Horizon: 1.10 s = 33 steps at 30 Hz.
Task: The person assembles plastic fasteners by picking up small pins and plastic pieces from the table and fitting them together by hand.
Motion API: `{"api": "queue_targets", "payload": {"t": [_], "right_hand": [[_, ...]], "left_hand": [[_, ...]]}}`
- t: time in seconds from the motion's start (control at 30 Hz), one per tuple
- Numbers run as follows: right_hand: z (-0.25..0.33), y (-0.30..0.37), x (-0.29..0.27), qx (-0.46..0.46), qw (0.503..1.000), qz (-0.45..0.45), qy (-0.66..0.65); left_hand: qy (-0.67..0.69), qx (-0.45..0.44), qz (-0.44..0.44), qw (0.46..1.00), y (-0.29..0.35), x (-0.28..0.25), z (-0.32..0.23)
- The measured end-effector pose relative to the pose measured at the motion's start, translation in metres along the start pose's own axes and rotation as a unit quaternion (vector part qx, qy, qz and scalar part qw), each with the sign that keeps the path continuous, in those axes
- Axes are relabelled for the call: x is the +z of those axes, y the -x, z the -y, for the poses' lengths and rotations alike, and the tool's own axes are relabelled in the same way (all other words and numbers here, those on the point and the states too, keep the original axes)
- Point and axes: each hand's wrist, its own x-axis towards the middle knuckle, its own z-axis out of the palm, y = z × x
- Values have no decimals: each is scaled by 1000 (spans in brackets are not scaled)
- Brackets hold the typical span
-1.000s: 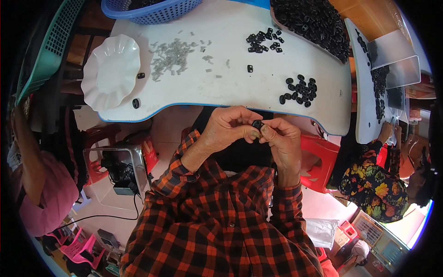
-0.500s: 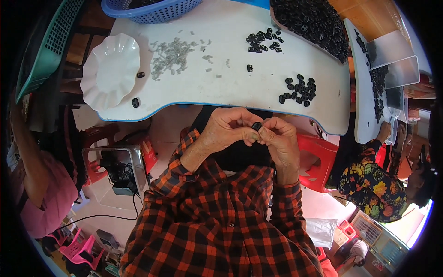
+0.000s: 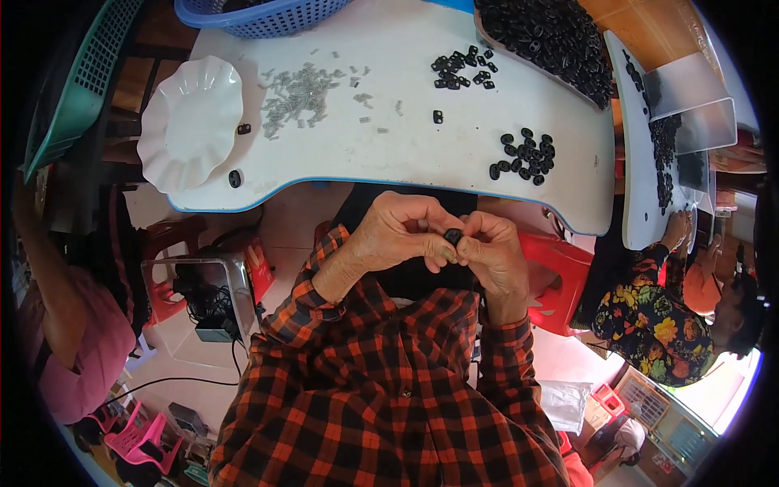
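In front of the table's near edge, my left hand point(image 3: 398, 235) and my right hand point(image 3: 492, 253) meet, both pinching one small black oval plastic piece point(image 3: 452, 236). The piece shows between the fingertips, its lower part hidden by the thumbs. On the white table point(image 3: 381, 162) ahead lie a loose heap of small clear plastic pieces point(image 3: 300, 97), a group of black two-holed pieces point(image 3: 462, 69) and a nearer group of black oval pieces point(image 3: 527, 156). A single black piece point(image 3: 438, 117) lies between them.
A scalloped white plate point(image 3: 193, 122) stands at the left, two black pieces beside it. A blue basket point(image 3: 268, 18) and a tray heaped with black pieces point(image 3: 544, 49) stand at the back. People sit left and right; a red stool point(image 3: 560, 284) is by my right arm.
The black piece has been turned a little between my fingertips and sits slightly lower. My hands keep almost the same place; the table view shifts only slightly.
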Motion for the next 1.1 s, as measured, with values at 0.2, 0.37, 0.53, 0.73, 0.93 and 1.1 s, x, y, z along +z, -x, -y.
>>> {"api": "queue_targets", "payload": {"t": [0.2, 0.37, 0.53, 0.73, 0.93, 1.1], "right_hand": [[1, 3, -1, 15, 999, 37, -35], [3, 5, 0, 24, 999, 18, -19], [0, 9, 8, -10, 999, -37, -12], [6, 18, 17, -66, 991, -81, 80], [7, 21, 20, -80, 989, -82, 90], [5, 20, 20, -89, 992, -52, 71]], "left_hand": [[-70, 10, 14, 997, 2, 8, -4], [-80, 21, -9, 997, 2, 14, -4], [-87, 31, -31, 995, 3, 14, -3], [-108, 37, -44, 992, 4, 16, -5], [-97, 35, -51, 993, 5, 18, -6], [-78, 40, -61, 994, 6, 19, -4]]}}
